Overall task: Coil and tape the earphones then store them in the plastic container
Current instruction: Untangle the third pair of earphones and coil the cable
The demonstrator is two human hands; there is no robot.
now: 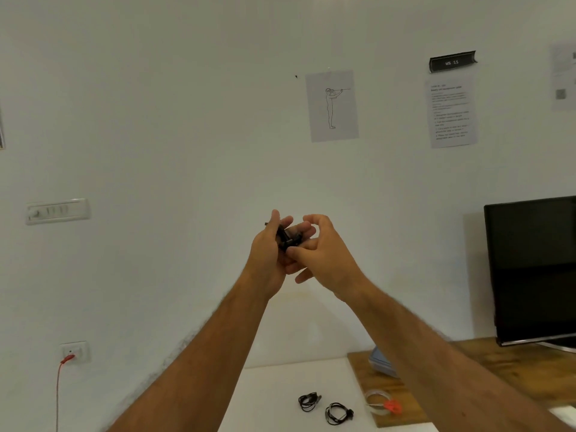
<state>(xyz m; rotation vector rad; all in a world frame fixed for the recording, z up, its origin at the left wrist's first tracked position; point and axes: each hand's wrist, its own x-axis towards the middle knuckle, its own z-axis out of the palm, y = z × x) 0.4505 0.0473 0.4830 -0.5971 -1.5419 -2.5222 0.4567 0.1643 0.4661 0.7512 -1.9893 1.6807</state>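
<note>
Head view: you've got both arms raised in front of the white wall, hands meeting mid-frame. Your left hand (268, 254) is curled round a black bundle of earphones (287, 236), thumb up on top, cord packed between thumb and fingers; a short black end sticks out to the left by the thumb. Your right hand (324, 254) is just beside it, thumb and forefinger pinching at the lower edge of the same bundle, other fingers loosely curled; can't tell if there's tape between the fingertips, too small and blurred. Down on the white table (274, 397), two more coiled black earphone sets lie near each other: one (309, 401) to the left, the other (338, 413) just right and nearer you. Right of them, on a wooden board (389, 391), a clear tape roll w/ a red-orange dispenser piece (385, 405). Behind that, a bluish plastic container (381, 363) sits on the board, partly hidden by your right forearm. Black monitor (533, 269) at far right on the wood desk. Wall has a paper w/ a figure sketch (332, 106), a text sheet (451, 112), a switch panel (57, 211) and a socket w/ a red cable (74, 352).
</note>
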